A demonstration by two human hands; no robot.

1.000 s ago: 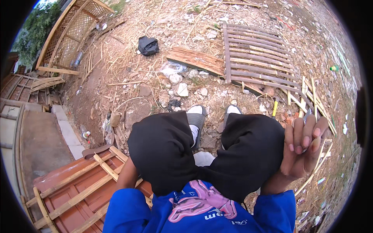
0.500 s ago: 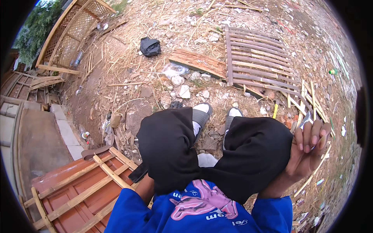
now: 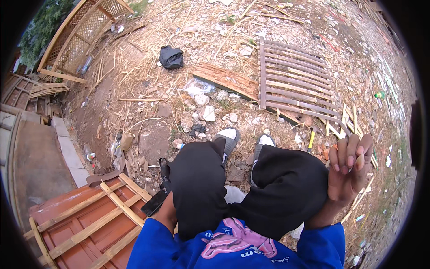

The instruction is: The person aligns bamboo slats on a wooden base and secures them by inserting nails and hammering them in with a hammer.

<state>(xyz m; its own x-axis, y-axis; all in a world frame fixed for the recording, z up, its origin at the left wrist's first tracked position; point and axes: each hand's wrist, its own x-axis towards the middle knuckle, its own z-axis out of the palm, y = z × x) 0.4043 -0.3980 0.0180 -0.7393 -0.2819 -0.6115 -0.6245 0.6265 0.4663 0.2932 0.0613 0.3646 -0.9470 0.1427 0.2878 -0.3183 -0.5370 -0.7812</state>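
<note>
Near left, a black slab (image 3: 153,204) sits just beside my left forearm (image 3: 166,211); my knee (image 3: 197,179) hides those fingers, so I can't tell their grip. Rightward lies a yellow-handled tool (image 3: 311,141), then my right hand (image 3: 348,163), fingers curled narrow.

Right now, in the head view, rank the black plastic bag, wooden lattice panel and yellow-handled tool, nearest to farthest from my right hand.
From your right hand:
1. Yellow-handled tool, just left
2. Black plastic bag, ahead, left
3. Wooden lattice panel, far upper left
</note>
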